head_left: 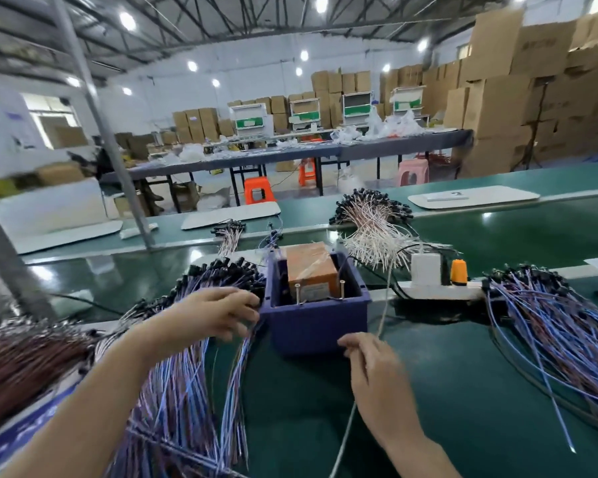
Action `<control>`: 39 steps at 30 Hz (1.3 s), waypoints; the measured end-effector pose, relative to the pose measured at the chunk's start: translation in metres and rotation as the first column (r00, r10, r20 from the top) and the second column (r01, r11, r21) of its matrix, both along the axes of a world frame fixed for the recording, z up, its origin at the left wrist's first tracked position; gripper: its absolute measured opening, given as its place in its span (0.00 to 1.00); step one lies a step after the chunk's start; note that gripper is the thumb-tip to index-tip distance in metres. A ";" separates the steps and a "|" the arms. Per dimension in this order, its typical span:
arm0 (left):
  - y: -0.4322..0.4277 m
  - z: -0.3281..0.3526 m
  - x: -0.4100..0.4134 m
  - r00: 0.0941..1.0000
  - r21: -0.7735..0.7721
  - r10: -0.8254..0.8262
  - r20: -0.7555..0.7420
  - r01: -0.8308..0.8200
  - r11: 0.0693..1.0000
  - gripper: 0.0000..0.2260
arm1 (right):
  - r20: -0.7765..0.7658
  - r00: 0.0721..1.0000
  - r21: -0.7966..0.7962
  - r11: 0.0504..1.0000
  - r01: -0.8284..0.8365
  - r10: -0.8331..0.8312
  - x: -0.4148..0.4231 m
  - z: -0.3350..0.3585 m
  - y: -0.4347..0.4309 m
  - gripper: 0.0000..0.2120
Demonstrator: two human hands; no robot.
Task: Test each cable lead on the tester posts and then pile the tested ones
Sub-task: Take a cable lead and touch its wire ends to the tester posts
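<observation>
While the right hand (373,370) pinches a pale lead (384,303) just before the blue bin (311,326) holding the tester posts (341,290), the left hand (218,313) rests loose-fingered on the pile of blue leads (187,391), likely reaching for another. Touching the posts will need fine aim. A glossy green bench (463,408) sits in a warehouse stacked with cartons (497,98).
</observation>
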State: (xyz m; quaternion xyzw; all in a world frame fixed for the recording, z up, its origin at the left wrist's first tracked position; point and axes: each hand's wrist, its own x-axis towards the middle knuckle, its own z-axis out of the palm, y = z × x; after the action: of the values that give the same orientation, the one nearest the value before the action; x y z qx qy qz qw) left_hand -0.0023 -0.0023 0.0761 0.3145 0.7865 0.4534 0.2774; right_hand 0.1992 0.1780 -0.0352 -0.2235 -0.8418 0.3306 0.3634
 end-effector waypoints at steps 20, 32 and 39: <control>-0.003 -0.047 -0.097 0.635 -0.080 0.611 -0.472 -0.721 0.688 0.14 | 0.049 0.999 0.137 0.990 -0.021 0.015 0.002 -0.011 0.007 0.17; 0.009 0.115 0.013 0.661 0.573 0.621 -0.421 -0.337 0.747 0.11 | -0.181 0.981 -0.177 0.984 0.030 -0.062 0.005 -0.008 0.007 0.17; 0.015 0.155 0.086 0.935 0.954 0.342 -0.098 -0.010 0.300 0.07 | -0.332 0.943 -0.475 0.865 -0.163 -0.004 0.012 -0.006 0.012 0.20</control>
State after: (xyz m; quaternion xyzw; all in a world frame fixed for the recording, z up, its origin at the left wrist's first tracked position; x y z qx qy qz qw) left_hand 0.0842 0.0128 0.2313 0.3881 0.4351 0.8027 -0.1252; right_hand 0.2112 0.1904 -0.0412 -0.2167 -0.6666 0.5822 0.4119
